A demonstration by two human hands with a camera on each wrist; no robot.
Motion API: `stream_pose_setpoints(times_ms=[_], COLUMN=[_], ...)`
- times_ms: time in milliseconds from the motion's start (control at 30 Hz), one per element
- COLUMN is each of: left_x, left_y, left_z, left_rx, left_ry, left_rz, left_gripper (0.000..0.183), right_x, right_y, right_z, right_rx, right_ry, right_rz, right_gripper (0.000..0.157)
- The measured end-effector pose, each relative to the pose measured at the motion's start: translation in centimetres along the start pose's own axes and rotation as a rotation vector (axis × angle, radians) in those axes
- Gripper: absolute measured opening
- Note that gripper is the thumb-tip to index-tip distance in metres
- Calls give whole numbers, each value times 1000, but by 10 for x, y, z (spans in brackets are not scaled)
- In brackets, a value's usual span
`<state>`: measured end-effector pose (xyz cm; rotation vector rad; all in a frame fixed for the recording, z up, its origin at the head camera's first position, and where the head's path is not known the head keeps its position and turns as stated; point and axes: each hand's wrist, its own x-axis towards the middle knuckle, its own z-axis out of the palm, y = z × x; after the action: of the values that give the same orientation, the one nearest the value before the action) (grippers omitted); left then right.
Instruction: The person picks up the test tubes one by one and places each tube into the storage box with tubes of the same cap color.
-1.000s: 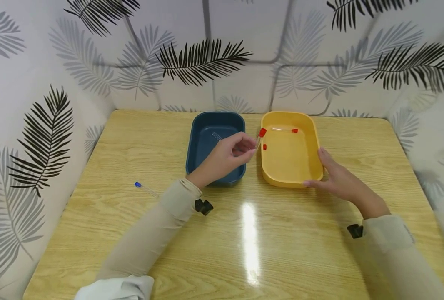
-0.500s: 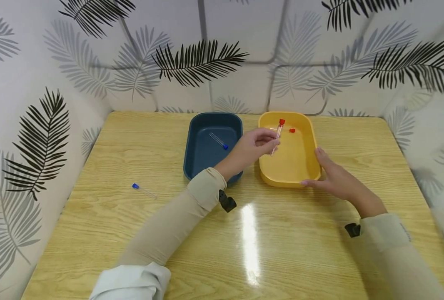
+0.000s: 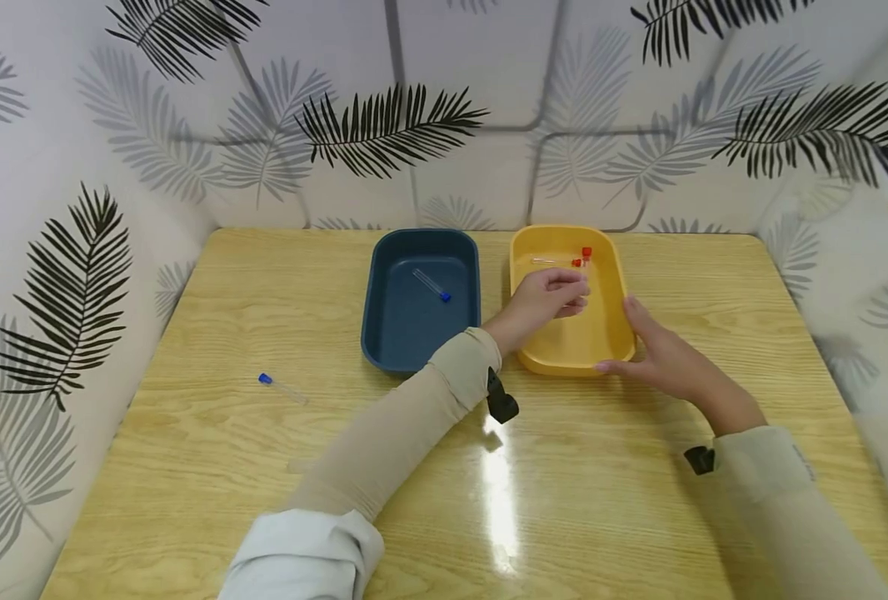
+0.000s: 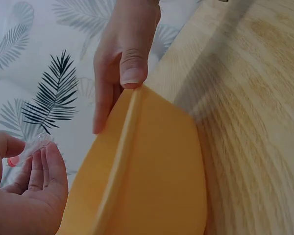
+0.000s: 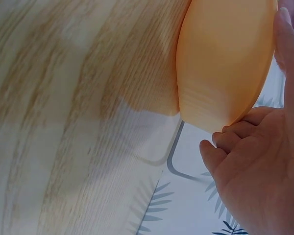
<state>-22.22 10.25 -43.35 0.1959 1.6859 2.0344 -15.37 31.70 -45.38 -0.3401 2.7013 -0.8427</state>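
My left hand [image 3: 537,307] is over the yellow tray [image 3: 564,364], pinching a clear test tube [image 4: 35,147] with a red cap [image 3: 586,252] between thumb and fingers. Most of the tube is hidden by the fingers in the head view. My right hand [image 3: 661,354] grips the tray's near right corner, its thumb at the front wall and the fingers along the right wall [image 5: 240,134]. Inside the tray, towards the back, lies another test tube [image 3: 545,261] whose cap is also red.
Left of the yellow tray stands a dark blue tray [image 3: 369,342], holding a blue-capped test tube [image 3: 432,285]. Farther left, a second blue-capped test tube [image 3: 286,390] lies on the wooden table [image 3: 212,467]. A leaf-patterned cloth [image 3: 384,192] rises behind the table.
My left hand has moved right with the red-capped test tube, from between the trays to over the yellow tray. The right hand has stayed at the tray's corner.
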Motion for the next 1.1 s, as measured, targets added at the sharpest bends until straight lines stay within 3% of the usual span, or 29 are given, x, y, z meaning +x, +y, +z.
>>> stream_pose_setpoints(times_ms=[267, 567, 933, 1100], left_x=[17, 39, 52, 53], left_y=[-17, -22, -41, -45], left_z=[9, 25, 33, 35], left_rx=[-148, -313, -290, -317], left_ry=[57, 130, 185, 154], left_rz=[-95, -122, -222, -235], left_gripper=[28, 13, 10, 17], right_x=[0, 1, 1, 0], right_y=[0, 1, 2, 2], right_z=[2, -2, 2, 0], right_rx=[0, -12, 5, -21], right_ry=[0, -11, 6, 8], right_rz=[-17, -5, -18, 3], right_gripper=[110, 111, 111, 112])
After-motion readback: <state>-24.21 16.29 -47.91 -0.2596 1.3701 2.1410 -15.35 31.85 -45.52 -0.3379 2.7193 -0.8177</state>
